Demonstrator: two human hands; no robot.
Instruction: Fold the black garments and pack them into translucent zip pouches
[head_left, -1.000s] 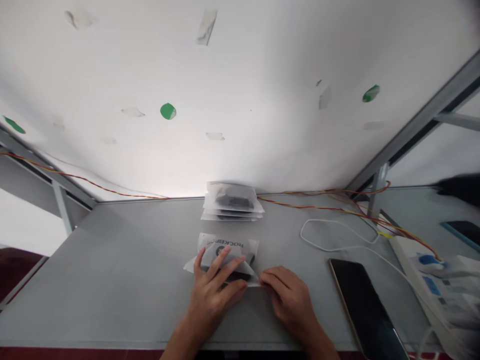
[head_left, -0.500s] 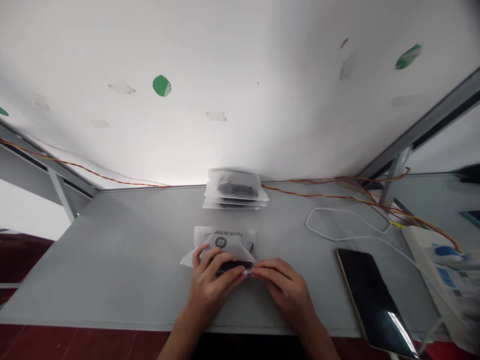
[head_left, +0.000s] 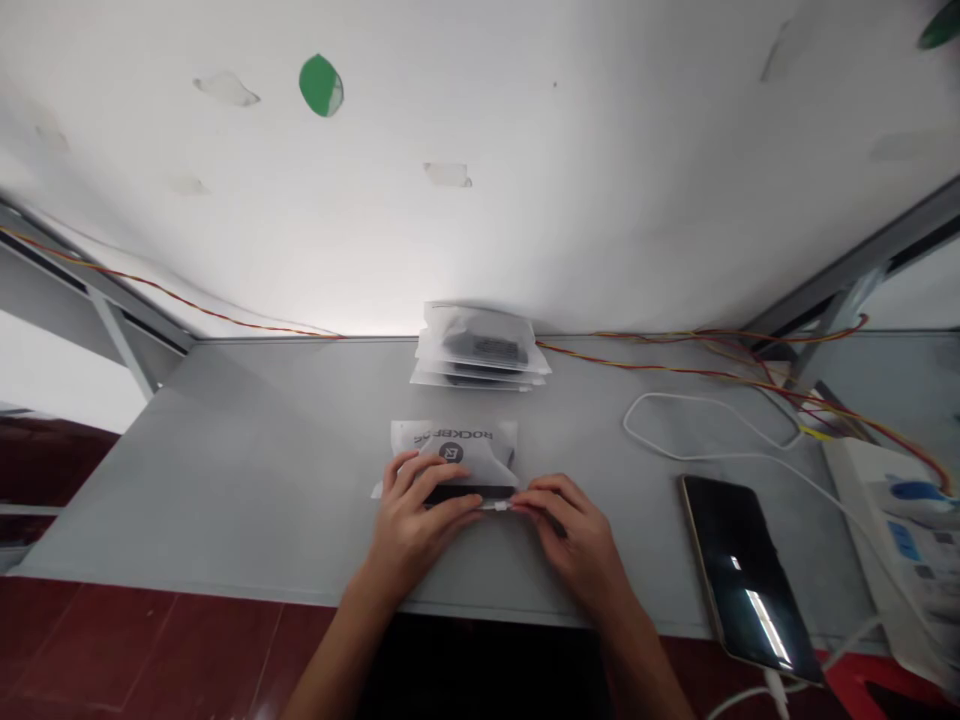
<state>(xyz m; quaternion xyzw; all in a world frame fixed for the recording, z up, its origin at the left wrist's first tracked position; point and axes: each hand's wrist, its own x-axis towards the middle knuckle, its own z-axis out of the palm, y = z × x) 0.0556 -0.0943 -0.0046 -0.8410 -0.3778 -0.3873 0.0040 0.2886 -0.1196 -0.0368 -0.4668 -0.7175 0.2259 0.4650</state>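
Note:
A frosted white pouch (head_left: 455,450) with a printed logo and a dark item inside lies on the grey table (head_left: 247,470). My left hand (head_left: 415,520) rests on the pouch's near half, its fingers curled over the dark item. My right hand (head_left: 574,535) pinches the pouch's near right edge with its fingertips. The two hands nearly meet at that edge. A stack of like pouches (head_left: 480,348) sits behind, against the white wall.
A dark phone (head_left: 746,575) lies at the right with a white cable (head_left: 705,435) looped beyond it. Red and yellow wires (head_left: 660,368) run along the table's back edge. A white box with blue marks (head_left: 907,520) is at the far right. The table's near edge is just under my wrists.
My left fingers have gone from spread flat to curled on the pouch, and my right fingertips have closed in on its near edge. The view has tilted down.

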